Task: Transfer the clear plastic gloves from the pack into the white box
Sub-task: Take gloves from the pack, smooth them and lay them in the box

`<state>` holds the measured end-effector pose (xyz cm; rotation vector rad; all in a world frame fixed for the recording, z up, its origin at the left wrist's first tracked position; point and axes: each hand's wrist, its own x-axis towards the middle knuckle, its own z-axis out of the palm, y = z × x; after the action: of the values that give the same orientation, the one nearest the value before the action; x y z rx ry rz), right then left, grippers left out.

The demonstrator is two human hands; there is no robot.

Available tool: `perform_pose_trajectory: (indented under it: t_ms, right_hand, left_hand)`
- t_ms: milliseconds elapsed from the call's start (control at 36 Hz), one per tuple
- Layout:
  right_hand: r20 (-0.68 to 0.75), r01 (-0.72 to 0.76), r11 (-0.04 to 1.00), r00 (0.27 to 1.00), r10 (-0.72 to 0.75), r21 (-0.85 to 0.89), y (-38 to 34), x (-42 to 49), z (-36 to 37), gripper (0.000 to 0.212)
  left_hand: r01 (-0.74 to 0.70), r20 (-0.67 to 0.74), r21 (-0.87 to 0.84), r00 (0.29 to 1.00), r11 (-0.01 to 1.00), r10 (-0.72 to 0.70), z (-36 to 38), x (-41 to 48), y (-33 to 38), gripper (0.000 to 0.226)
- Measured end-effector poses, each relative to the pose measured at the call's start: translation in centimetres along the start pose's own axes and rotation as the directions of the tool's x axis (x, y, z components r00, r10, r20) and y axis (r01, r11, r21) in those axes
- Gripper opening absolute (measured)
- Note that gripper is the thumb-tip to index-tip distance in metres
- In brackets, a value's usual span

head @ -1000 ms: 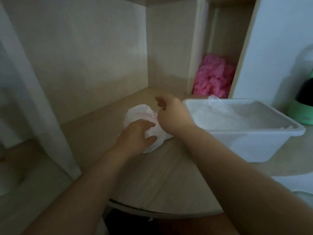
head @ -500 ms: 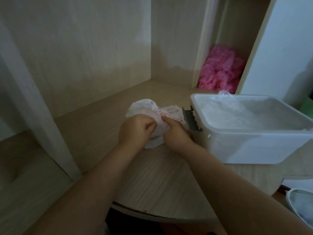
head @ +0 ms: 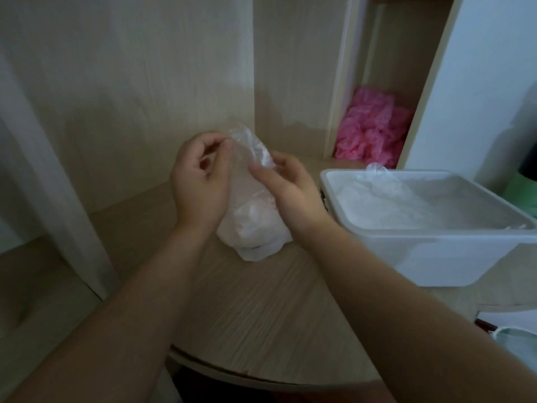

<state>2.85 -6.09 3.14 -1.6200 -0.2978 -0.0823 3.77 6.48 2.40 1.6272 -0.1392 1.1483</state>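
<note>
Rising from the pack [head: 255, 231], which sat on the table [head: 261, 315] just left of the white box [head: 436, 257], a clear plastic glove [head: 247, 158] was pinched at its top by the left hand [head: 200, 181], and the right hand [head: 290, 190] pinched its other edge between thumb and fingers. Some clear gloves [head: 383, 187] already lay in the box. The pack looked bulky, so most of the transfer probably remained.

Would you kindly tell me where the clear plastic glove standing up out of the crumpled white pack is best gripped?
The clear plastic glove stands upright out of the crumpled white pack, its lower part hidden inside, so I would pinch its free top edge from above, where the left hand pinches it, and draw upward.
</note>
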Motion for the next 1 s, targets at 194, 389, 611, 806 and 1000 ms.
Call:
perform_pose_trajectory:
  t_ms: [194,389,611,806,1000]
  right_hand:
    - [-0.097,0.115,0.983,0.987,-0.129,-0.14,-5.1,1.1,-3.1,0.023]
    - [-0.188,-0.128,0.974,0.978,0.092,-0.187,-6.8,1.1,-11.5,0.017]
    - [-0.363,-0.441,0.774,0.885,0.291,-0.454,-3.7,0.6,-20.5,0.015]
    - [-0.319,-0.383,0.158,0.892,0.322,-0.91,-3.7,-1.6,-22.0,0.027]
    - [-0.062,-0.054,0.116,0.996,-0.064,-0.992,-2.7,-1.0,-22.9,0.048]
  left_hand:
    - [-0.296,0.095,0.164,0.954,0.941,0.283,1.8,1.7,3.5,0.019]
    - [-0.348,0.495,0.243,0.847,0.905,0.193,5.7,0.9,5.5,0.057]
    - [-0.439,0.824,0.23,0.563,0.869,0.066,11.2,-2.4,7.0,0.059]
    - [-0.537,0.938,0.345,0.158,0.77,-0.31,15.5,-3.5,7.5,0.04]
    - [-0.598,0.904,0.374,0.064,0.708,-0.423,16.6,-4.3,7.3,0.041]
